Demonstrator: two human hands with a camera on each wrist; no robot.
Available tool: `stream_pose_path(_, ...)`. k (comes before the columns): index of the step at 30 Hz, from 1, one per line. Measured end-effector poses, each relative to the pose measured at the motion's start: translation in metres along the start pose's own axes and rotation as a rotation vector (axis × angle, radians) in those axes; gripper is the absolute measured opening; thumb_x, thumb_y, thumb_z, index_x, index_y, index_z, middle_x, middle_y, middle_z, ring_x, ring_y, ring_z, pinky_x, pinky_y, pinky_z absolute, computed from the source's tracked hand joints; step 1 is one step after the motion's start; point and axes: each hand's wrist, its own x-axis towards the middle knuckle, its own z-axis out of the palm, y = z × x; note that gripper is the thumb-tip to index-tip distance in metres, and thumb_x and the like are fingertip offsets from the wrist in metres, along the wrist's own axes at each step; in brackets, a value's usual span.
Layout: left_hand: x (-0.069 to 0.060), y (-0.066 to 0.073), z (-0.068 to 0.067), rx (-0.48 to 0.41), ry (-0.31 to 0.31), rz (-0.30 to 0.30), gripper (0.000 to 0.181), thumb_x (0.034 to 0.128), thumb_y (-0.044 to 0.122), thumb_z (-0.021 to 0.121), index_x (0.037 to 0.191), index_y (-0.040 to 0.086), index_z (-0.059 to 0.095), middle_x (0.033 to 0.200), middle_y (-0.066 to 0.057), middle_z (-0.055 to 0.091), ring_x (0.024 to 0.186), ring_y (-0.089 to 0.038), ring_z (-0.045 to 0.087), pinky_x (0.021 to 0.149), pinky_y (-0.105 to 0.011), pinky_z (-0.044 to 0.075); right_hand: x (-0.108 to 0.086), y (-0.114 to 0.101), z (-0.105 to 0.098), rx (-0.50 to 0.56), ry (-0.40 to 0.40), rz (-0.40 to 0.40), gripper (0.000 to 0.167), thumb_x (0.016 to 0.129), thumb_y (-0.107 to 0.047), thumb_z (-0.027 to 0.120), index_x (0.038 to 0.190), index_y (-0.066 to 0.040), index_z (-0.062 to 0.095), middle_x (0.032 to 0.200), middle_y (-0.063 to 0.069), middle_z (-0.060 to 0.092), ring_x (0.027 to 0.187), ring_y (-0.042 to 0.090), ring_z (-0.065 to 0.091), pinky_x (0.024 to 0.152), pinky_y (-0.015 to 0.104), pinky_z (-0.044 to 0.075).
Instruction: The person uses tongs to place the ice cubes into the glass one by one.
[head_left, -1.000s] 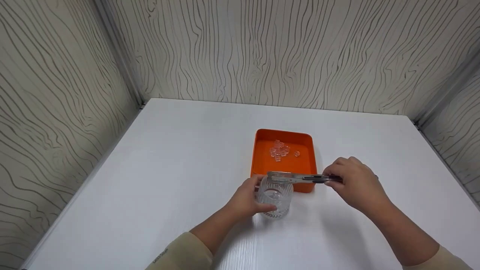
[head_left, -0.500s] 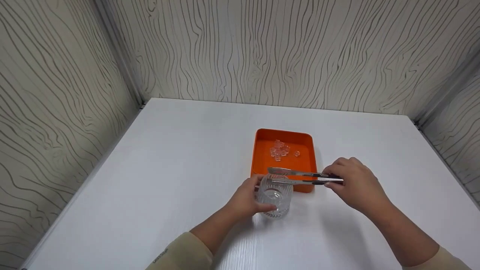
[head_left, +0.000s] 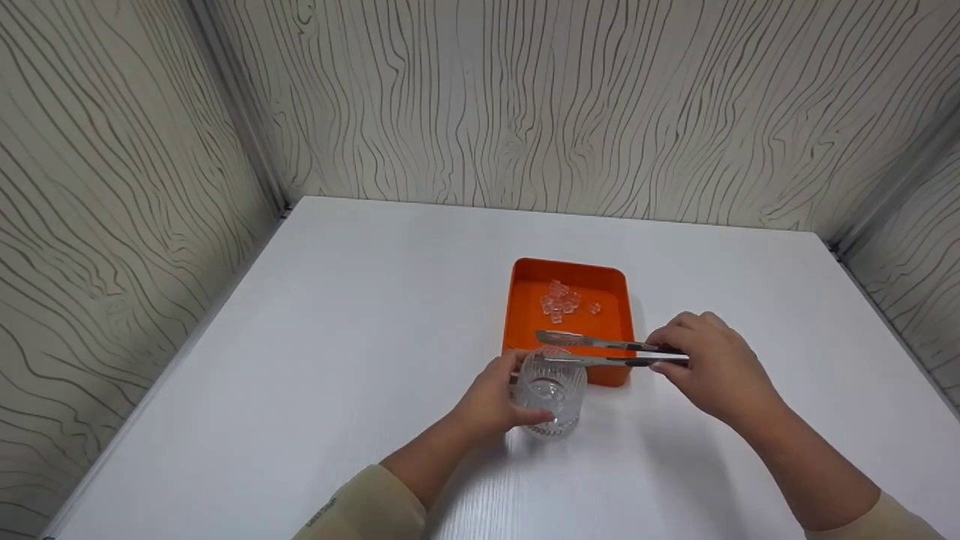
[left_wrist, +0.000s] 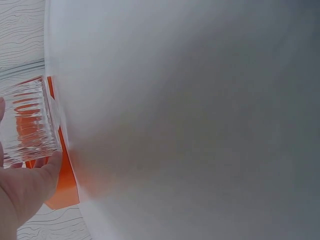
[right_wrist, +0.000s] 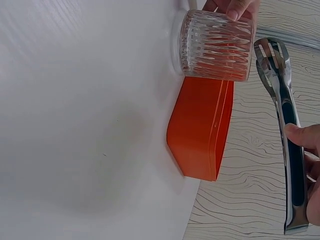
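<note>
A clear ribbed glass (head_left: 564,409) stands upright on the white table, just in front of the orange tray. My left hand (head_left: 489,401) grips it from the left, thumb across the near side; the left wrist view also shows this hand (left_wrist: 30,187) at the glass (left_wrist: 31,122). My right hand (head_left: 716,371) holds metal tongs (head_left: 616,345) by their dark-padded handles. The tongs' arms are spread, with tips above the glass's mouth and no cube visible between them. In the right wrist view, the tongs (right_wrist: 294,170) hang above the glass's rim. What lies inside the glass is unclear.
The orange tray (head_left: 525,326) sits beyond the glass and holds several clear cubes (head_left: 559,301), most bunched together and one apart on the right. Wood-grain panels (head_left: 480,105) rise behind and beside the white table (head_left: 375,300).
The tongs' arms have spread apart, their tips going from close together to a clear gap over the glass. My left hand and the glass have stayed in place.
</note>
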Motion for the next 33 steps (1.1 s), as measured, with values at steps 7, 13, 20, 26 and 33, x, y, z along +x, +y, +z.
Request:
stream_pose_path(7, 0.000, 0.000, 0.000, 0.003, 0.003, 0.005, 0.072, 0.0620, 0.032, 0.084, 0.120, 0.036, 0.042, 0.113, 0.013, 0.050, 0.110, -0.014, 0.049, 0.094, -0.041, 0.044, 0.002, 0.009, 0.001, 0.021, 0.039, 0.032, 0.020, 0.073, -0.011, 0.075, 0.091, -0.016, 0.068, 0.085, -0.002, 0.058, 0.080, 0.018, 0.045, 0.065, 0.034, 0.041)
stream_pose_path(13, 0.000, -0.001, -0.001, 0.012, 0.004, 0.014, 0.071, 0.0623, 0.034, 0.083, 0.121, 0.034, 0.042, 0.114, 0.012, 0.050, 0.109, -0.014, 0.049, 0.094, -0.040, 0.044, 0.005, 0.020, 0.004, 0.037, 0.059, 0.110, 0.021, 0.075, -0.010, 0.074, 0.095, -0.012, 0.066, 0.089, 0.004, 0.058, 0.082, 0.023, 0.045, 0.066, 0.036, 0.041)
stream_pose_path(20, -0.001, -0.001, -0.001, 0.031, 0.005, 0.031, 0.072, 0.0627, 0.033, 0.083, 0.121, 0.034, 0.041, 0.117, 0.011, 0.050, 0.110, -0.015, 0.049, 0.094, -0.040, 0.044, 0.012, 0.031, 0.008, 0.022, 0.082, 0.182, 0.020, 0.078, -0.010, 0.071, 0.097, -0.009, 0.065, 0.091, 0.008, 0.057, 0.083, 0.027, 0.044, 0.064, 0.039, 0.039)
stream_pose_path(26, -0.001, 0.001, -0.001, 0.022, 0.001, 0.011, 0.074, 0.0622, 0.033, 0.084, 0.122, 0.035, 0.041, 0.117, 0.013, 0.049, 0.108, -0.013, 0.048, 0.093, -0.037, 0.045, 0.021, 0.033, 0.016, -0.012, 0.069, 0.219, 0.018, 0.078, -0.012, 0.071, 0.095, -0.009, 0.065, 0.088, 0.008, 0.056, 0.083, 0.029, 0.045, 0.064, 0.042, 0.040)
stream_pose_path(33, -0.001, 0.001, -0.002, 0.004, -0.009, 0.029, 0.073, 0.0625, 0.031, 0.084, 0.123, 0.033, 0.042, 0.117, 0.012, 0.050, 0.108, -0.014, 0.049, 0.093, -0.038, 0.045, 0.032, 0.027, 0.028, -0.024, 0.019, 0.246, 0.017, 0.079, -0.014, 0.071, 0.095, -0.009, 0.066, 0.086, 0.008, 0.055, 0.081, 0.028, 0.045, 0.063, 0.042, 0.042)
